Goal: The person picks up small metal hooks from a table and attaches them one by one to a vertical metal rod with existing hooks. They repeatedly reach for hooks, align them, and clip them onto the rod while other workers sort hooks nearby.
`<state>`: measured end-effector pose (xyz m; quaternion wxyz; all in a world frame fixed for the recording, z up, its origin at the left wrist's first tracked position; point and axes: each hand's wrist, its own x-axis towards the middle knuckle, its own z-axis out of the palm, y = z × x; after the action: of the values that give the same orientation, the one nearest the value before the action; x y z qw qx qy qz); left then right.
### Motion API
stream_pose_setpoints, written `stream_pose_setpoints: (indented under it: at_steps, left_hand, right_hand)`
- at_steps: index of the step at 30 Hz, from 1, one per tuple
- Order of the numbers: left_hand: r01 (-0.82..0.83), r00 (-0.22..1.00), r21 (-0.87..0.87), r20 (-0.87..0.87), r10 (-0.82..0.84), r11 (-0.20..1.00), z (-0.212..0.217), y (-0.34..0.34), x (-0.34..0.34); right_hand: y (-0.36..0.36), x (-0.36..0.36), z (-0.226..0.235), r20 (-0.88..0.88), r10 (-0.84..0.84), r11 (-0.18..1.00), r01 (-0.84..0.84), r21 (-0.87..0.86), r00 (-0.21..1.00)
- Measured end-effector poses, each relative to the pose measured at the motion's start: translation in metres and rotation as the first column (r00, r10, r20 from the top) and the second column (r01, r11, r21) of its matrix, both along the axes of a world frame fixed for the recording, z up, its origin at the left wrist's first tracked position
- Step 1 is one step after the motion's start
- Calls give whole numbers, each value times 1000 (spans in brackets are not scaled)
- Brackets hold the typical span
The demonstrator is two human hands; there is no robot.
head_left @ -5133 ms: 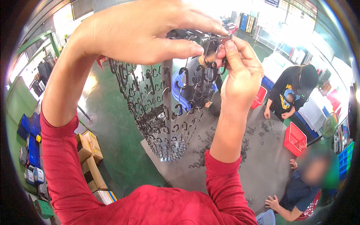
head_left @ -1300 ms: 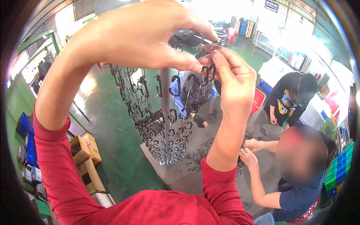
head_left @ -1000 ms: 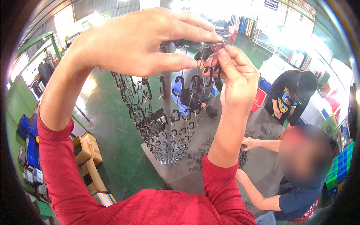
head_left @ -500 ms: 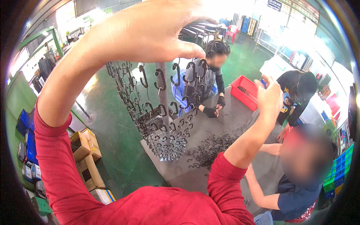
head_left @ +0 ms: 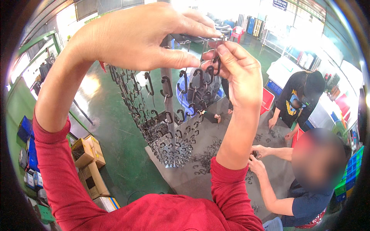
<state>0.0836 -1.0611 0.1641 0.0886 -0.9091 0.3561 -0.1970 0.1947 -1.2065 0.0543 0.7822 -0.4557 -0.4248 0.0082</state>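
Note:
In front of me hangs a tall rack with many black C-shaped hooks (head_left: pixel 166 86) in rings around a grey central post (head_left: pixel 169 127). My left hand (head_left: pixel 142 36) reaches over the top of the rack. Its fingers are stretched out toward the rim and its thumb is spread apart below them. My right hand (head_left: pixel 243 73) is at the right side of the upper ring, fingertips close to those of the left. Thumb and fingers pinch around a black C-shaped hook (head_left: pixel 217 66) there. The left fingers partly cover the rim.
A grey table (head_left: pixel 185 179) below holds a pile of loose black hooks (head_left: pixel 208 154). Co-workers sit or stand around it; the nearest handles pieces at the right (head_left: pixel 277 192). A red bin (head_left: pixel 266 101) stands at the table's far side. Cardboard boxes (head_left: pixel 94 179) lie on the green floor at left.
My right hand has moved left and up from beside the rack to its upper ring, closing on a hook. My left hand has shifted slightly, staying at the top.

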Motion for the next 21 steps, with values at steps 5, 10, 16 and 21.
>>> stream_pose_setpoints:
  at_steps: [5,10,16,21]
  left_hand:
    - [21,1000,-15,4,-21,1000,-4,1,2]
    - [45,999,-47,-14,-45,998,-5,-3,2]
    - [98,992,-14,86,-96,995,-9,-5,8]
    - [-64,997,-32,-44,63,997,-2,-5,-1]
  right_hand:
    - [5,5,-4,71,-38,989,28,147,997]
    - [3,0,-6,79,-82,973,62,223,994]
    - [-6,-1,-8,70,-145,962,125,244,987]
    - [-33,5,-19,-22,-364,891,355,283,931]
